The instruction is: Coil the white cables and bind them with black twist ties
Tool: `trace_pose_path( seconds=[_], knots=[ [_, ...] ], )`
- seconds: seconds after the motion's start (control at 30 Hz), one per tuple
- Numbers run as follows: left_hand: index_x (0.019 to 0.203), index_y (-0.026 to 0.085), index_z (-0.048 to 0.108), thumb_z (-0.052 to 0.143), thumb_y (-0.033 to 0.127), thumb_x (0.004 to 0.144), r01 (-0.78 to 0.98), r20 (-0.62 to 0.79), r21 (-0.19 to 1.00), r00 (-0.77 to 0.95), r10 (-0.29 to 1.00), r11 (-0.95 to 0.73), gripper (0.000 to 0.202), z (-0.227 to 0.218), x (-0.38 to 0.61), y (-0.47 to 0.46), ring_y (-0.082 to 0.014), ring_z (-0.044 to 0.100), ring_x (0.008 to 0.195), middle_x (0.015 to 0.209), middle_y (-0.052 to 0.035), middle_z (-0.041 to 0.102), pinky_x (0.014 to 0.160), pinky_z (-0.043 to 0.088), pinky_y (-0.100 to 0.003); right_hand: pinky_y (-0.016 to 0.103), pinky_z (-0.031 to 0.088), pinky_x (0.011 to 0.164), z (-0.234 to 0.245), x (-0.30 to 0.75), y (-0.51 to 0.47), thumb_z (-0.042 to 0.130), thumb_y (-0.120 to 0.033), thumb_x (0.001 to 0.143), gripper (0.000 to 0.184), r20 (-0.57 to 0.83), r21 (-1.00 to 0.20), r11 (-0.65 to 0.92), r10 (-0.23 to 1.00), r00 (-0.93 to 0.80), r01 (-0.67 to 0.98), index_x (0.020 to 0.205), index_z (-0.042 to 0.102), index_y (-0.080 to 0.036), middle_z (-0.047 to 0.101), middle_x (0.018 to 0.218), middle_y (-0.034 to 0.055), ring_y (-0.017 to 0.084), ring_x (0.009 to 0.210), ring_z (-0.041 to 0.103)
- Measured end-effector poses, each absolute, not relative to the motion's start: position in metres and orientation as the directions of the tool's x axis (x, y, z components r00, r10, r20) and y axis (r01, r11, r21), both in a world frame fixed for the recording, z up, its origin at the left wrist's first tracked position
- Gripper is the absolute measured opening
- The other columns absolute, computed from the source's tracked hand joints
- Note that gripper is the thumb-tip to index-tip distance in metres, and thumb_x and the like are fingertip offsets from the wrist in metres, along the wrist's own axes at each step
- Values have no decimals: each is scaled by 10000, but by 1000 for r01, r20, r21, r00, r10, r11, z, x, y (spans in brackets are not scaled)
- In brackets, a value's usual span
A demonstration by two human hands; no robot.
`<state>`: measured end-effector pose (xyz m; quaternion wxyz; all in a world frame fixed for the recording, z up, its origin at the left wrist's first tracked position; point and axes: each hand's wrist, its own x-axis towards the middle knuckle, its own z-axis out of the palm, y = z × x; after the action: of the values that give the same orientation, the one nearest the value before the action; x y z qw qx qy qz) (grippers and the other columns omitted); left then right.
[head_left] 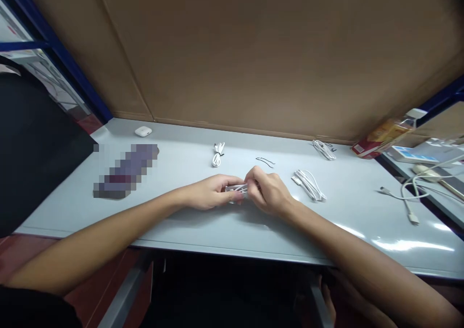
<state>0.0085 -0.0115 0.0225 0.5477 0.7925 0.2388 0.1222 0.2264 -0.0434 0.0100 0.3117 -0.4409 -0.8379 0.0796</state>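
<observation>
Just above the middle of the table, my left hand (208,192) and my right hand (270,190) meet around a white coiled cable (236,189). The left fingers and thumb pinch one end of the bundle. My right fingers are curled closed on its other end, and they hide much of it. Beyond the hands lie a few thin black ties (265,162). A small white cable bundle (217,155), bound with a black tie, rests farther back. To the right is a folded white cable (310,185) with its plug showing.
Another white cable bundle (324,150) lies near the cardboard wall (232,52). A bottle (386,134) leans at the back right, and loose white cables (413,192) hang over the table's right side. At left are a white earphone case (143,131) and a blurred-out object (126,172).
</observation>
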Motion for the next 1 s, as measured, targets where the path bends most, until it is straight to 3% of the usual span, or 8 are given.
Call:
trace_pose_path(
  seconds=[0.1,0.17,0.33,0.43,0.57,0.7,0.83,1.0],
  knots=[
    [1023,196,649,467,402,1051,292,124,780,794,595,-553,276,18,12,-13,-200,587,852,959,-53,664,791,454,-311,272,357,540,13,223,-43,437,-206,900,94,385,-572,476,875,-294,668,914,522,-243,580,643,-28,161,531,495],
    [1038,206,648,456,357,1048,359,181,685,759,626,-634,245,12,13,-13,-227,608,914,1019,-73,681,834,462,-336,279,369,555,14,221,-41,433,-217,912,93,339,-656,414,909,-243,632,928,520,-246,552,632,-40,169,549,494],
    [1103,214,637,422,374,1063,521,182,495,720,670,-695,270,1,13,-16,-243,607,876,1008,-81,658,770,458,-334,299,434,621,16,221,-39,405,-211,917,168,214,-767,316,947,-241,559,958,565,-239,591,729,-24,179,634,543],
    [1074,205,610,371,386,1076,587,126,420,718,685,-692,300,4,11,-17,-245,596,840,980,-78,636,720,434,-330,305,453,640,25,227,-35,394,-259,968,207,148,-767,305,940,-307,565,953,598,-232,637,740,-10,185,664,590],
    [1042,227,542,303,425,1088,616,84,504,663,744,-605,313,11,7,-15,-235,584,813,972,-54,621,717,395,-333,316,437,673,40,254,-18,417,-431,1033,348,191,-591,321,947,-259,740,892,652,-218,703,774,27,199,707,628],
    [885,241,448,359,458,1074,566,114,641,598,793,-519,301,13,3,-9,-225,531,723,824,-26,566,685,350,-334,309,419,651,41,292,2,553,-345,965,206,187,-374,215,970,-153,902,954,697,-198,748,909,68,208,744,645],
    [806,246,380,418,471,1058,492,133,728,582,802,-478,340,11,2,-1,-208,477,663,736,-6,511,657,321,-329,321,426,657,32,311,13,589,-270,929,140,151,-301,172,980,-131,938,920,712,-204,746,962,86,221,769,644],
    [808,247,397,452,486,1046,456,92,791,571,816,-409,342,12,3,3,-188,441,629,698,8,486,631,298,-322,324,405,608,19,309,18,575,-231,933,154,117,-266,168,983,-141,949,798,645,-208,715,890,91,218,712,612]
  ],
)
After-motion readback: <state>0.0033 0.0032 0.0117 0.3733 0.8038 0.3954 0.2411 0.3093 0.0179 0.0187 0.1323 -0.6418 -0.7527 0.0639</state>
